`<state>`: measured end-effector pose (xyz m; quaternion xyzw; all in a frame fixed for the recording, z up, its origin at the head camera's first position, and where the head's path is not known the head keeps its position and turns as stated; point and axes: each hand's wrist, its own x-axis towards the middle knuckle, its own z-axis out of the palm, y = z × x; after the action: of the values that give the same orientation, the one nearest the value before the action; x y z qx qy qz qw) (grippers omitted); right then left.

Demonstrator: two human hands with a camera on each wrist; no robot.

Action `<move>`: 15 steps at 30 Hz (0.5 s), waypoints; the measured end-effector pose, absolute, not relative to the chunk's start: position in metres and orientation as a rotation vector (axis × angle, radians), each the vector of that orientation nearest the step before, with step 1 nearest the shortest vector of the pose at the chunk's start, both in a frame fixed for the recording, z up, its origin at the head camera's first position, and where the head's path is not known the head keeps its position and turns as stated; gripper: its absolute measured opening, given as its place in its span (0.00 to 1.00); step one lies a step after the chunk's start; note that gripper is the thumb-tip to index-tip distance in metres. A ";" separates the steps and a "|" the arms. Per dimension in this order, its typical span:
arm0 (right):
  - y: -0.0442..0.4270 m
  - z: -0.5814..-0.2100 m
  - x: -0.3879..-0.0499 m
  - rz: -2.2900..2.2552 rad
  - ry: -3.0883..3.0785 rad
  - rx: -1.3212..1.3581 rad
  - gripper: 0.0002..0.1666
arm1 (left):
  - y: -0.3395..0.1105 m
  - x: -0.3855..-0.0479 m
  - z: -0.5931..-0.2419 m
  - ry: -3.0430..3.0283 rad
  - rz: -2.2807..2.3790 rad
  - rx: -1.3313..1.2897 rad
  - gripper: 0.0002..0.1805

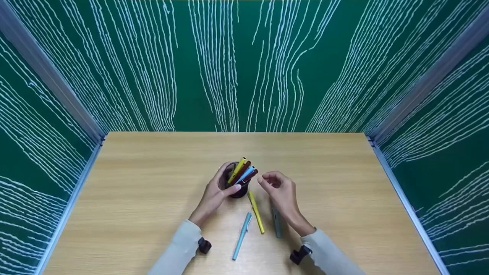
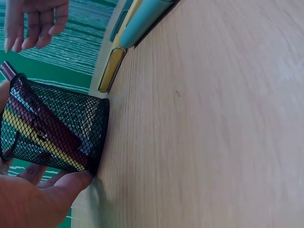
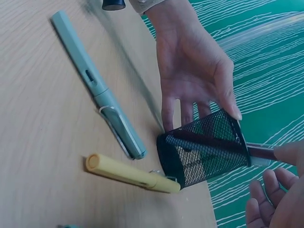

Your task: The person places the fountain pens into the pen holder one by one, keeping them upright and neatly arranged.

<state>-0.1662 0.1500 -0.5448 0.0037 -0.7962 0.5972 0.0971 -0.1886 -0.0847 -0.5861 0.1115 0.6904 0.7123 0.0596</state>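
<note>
My left hand (image 1: 212,194) grips a black mesh pen holder (image 2: 57,123), thumb on the near side and fingers around the far side. The holder stands tilted slightly on the table. Inside it are a yellow pen (image 1: 237,170), two dark red pens, one of them nearest the right (image 1: 250,176), and a light blue pen (image 1: 246,173). My right hand (image 1: 283,193) hovers just right of the holder's mouth with bent fingers, near the dark red pen's end. The left wrist view shows a gap between that hand and the pen, with nothing held.
On the wooden table (image 1: 153,183), a yellow pen (image 1: 256,215) lies in front of the holder. A light teal pen (image 1: 242,236) lies closer to me. Partly under my right hand is a grey-teal pen (image 1: 276,223). Green walls with white lines surround the table.
</note>
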 end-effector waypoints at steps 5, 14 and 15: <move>0.156 -0.551 -0.163 1.770 -2.367 -0.024 0.07 | -0.085 -0.187 -0.583 2.075 2.156 0.323 0.48; 0.168 -0.560 -0.157 1.756 -2.380 -0.066 0.07 | -0.085 -0.189 -0.588 2.061 2.183 0.350 0.47; 0.169 -0.561 -0.157 1.757 -2.383 -0.073 0.07 | -0.085 -0.189 -0.588 2.065 2.179 0.351 0.47</move>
<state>-0.1569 0.1692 -0.5609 -0.0246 -0.8014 0.5908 0.0900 -0.1889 -0.0850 -0.5880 0.1159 0.6821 0.7196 0.0593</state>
